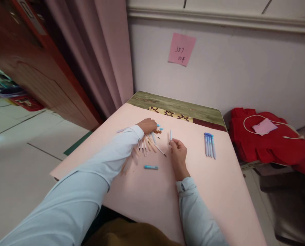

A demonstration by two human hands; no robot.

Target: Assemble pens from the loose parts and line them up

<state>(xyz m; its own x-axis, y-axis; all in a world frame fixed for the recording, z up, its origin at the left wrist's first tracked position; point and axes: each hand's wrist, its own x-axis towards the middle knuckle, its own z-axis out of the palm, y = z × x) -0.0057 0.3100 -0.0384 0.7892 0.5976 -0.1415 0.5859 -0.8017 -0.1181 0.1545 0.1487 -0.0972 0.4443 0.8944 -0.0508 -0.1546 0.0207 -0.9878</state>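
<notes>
Upright between the fingertips of my right hand (178,152) is a whitish pen barrel (171,134). My left hand (147,125) reaches over the pile, fingers curled down beside small light-blue pen parts (161,129) and small brown pieces (157,132). Whether its fingertips pinch one of them is hidden. Below that hand lie several thin refills (160,150) with dark tips and pale, see-through barrels (134,157), partly covered by my left sleeve. A short teal pen piece (151,167) rests nearer to me, apart from the pile.
Several pens with blue tops (210,146) lie side by side at the table's right. The pale pink tabletop (193,205) meets a wall at the far end. A red cloth (254,143) with a white cable sits beyond the right edge; a wooden door (47,68) stands left.
</notes>
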